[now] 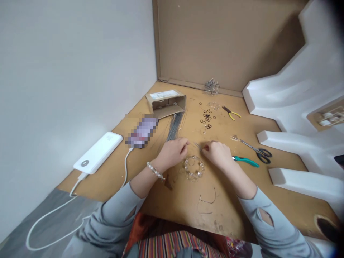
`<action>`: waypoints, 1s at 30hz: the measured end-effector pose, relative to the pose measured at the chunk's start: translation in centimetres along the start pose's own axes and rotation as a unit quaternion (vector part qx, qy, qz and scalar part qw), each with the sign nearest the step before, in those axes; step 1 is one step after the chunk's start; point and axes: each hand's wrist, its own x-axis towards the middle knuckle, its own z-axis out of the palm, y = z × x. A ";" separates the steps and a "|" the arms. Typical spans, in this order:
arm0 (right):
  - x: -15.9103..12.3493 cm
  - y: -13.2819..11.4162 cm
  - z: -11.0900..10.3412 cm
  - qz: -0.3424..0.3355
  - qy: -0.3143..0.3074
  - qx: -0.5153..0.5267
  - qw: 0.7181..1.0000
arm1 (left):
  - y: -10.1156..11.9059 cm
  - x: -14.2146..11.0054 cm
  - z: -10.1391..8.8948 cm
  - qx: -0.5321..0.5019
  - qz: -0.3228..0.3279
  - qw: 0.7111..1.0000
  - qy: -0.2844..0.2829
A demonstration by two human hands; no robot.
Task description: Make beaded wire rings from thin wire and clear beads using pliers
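Over the middle of the table, my left hand point(176, 151), with a beaded bracelet point(155, 171) at its wrist, is closed in a pinch; what it grips is too fine to make out. My right hand point(217, 153) is closed a short way across from it, and thin grey wire point(198, 146) juts from its fingertips toward the left. Just below both hands lies a ring of wire and clear beads point(194, 167). A teal-handled tool point(246, 161) shows beside my right wrist, its front end hidden. A bundle of grey wires point(174, 126) lies beyond my left hand.
An open cardboard box point(168, 104) stands behind the wires. Dark small rings point(207, 119), yellow-handled pliers point(233, 114) and scissors point(256, 150) lie right. A phone point(142, 132) and white power bank point(99, 152) with cable are left. Bent wire pieces point(206, 201) lie near the front edge.
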 end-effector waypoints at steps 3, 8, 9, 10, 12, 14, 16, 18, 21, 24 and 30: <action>0.7 -0.6 0.2 0.003 -0.015 -0.010 1.000 | 0.0 0.0 -0.2 0.004 0.023 1.000 -0.009; 1.2 -1.0 0.3 0.014 -0.024 -0.017 0.999 | 0.3 -0.2 -0.5 0.007 0.060 0.998 -0.015; 1.3 -1.1 0.3 0.014 -0.028 -0.016 0.999 | 0.3 -0.2 -0.5 0.008 0.061 0.998 -0.016; 1.4 -1.1 0.3 0.014 -0.031 -0.015 0.999 | 0.4 -0.2 -0.6 0.009 0.061 0.998 -0.017; 1.5 -1.2 0.1 0.013 -0.036 -0.013 0.999 | 0.3 -0.2 -0.6 0.011 0.061 0.998 -0.018; 1.6 -1.1 -0.1 0.011 -0.038 -0.011 0.999 | 0.3 -0.2 -0.6 0.011 0.061 0.998 -0.019; 1.6 -0.8 -0.3 0.011 -0.037 -0.009 0.999 | 0.3 -0.2 -0.6 0.012 0.059 0.998 -0.020; 1.5 -0.5 -0.5 0.010 -0.035 -0.009 0.999 | 0.3 -0.2 -0.6 0.012 0.057 0.998 -0.022; 1.3 -0.1 -0.6 0.006 -0.038 -0.010 0.999 | 0.3 -0.1 -0.6 0.010 0.060 0.998 -0.025; 1.2 -0.3 -0.5 0.003 -0.049 -0.016 0.999 | 0.3 -0.1 -0.5 0.011 0.062 0.998 -0.030; 1.5 -1.4 -0.6 0.002 -0.059 -0.037 0.998 | 0.2 -0.1 -0.3 0.010 0.059 0.998 -0.026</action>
